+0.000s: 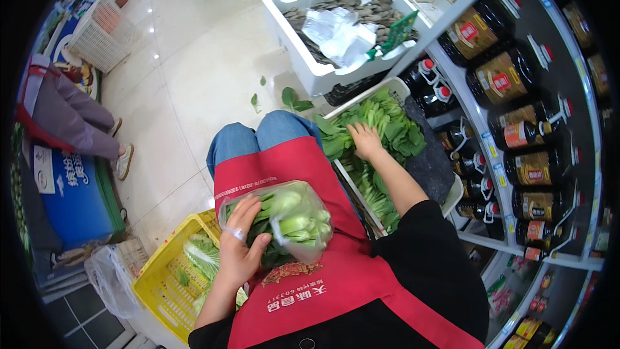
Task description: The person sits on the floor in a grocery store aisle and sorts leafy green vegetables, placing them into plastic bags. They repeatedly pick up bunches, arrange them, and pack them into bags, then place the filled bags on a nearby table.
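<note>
On my lap, over the red apron (300, 169), lies a clear plastic bag of bok choy (298, 220), pale stems towards the right. My left hand (240, 242) holds its left side, with thumb and fingers spread around the bag and a whitish band around one finger. To my right is a white crate (356, 188) full of loose leafy greens (382, 121). My right hand (365, 141) rests on top of these greens, fingers apart, with no bunch clearly gripped. Its fingertips touch the stems and leaves.
A yellow basket (160, 271) with napa cabbage (202, 252) stands at my left. Ahead is a white foam box (310, 75) of dark flat items under plastic. Shelves of dark bottles (499, 77) line the right. Loose leaves (290, 99) lie on the floor. A person (72, 106) stands at left.
</note>
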Tool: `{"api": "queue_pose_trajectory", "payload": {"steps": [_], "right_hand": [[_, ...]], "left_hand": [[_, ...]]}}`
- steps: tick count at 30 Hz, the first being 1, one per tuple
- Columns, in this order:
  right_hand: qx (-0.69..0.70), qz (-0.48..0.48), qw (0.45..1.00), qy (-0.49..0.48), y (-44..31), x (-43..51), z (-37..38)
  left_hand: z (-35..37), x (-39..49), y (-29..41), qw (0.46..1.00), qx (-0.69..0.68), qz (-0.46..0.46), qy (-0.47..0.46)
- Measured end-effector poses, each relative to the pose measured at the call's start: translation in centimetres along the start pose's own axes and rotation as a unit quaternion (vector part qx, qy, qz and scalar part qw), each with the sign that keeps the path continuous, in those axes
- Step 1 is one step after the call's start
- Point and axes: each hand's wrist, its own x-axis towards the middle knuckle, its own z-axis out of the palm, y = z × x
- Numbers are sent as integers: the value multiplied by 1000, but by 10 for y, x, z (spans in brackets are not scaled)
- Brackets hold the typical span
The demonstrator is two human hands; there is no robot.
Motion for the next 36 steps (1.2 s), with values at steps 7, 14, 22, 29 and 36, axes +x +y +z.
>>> {"api": "queue_pose_trajectory", "payload": {"steps": [7, 14, 22, 29, 36], "right_hand": [[25, -53, 998, 9, 8, -6, -61], [507, 79, 858, -34, 2, -104, -260], [696, -245, 627, -248, -231, -124, -336], [377, -394, 831, -113, -221, -87, -279], [608, -101, 699, -363, -200, -90, -276]], "left_hand": [[-36, -50, -6, 936, -317, -130, 82], [-49, -61, 8, 839, -492, -225, 59], [-50, -76, -12, 797, -571, -185, 64], [-39, -85, -32, 730, -626, -223, 160], [-37, -83, -44, 705, -660, -178, 188]]}}
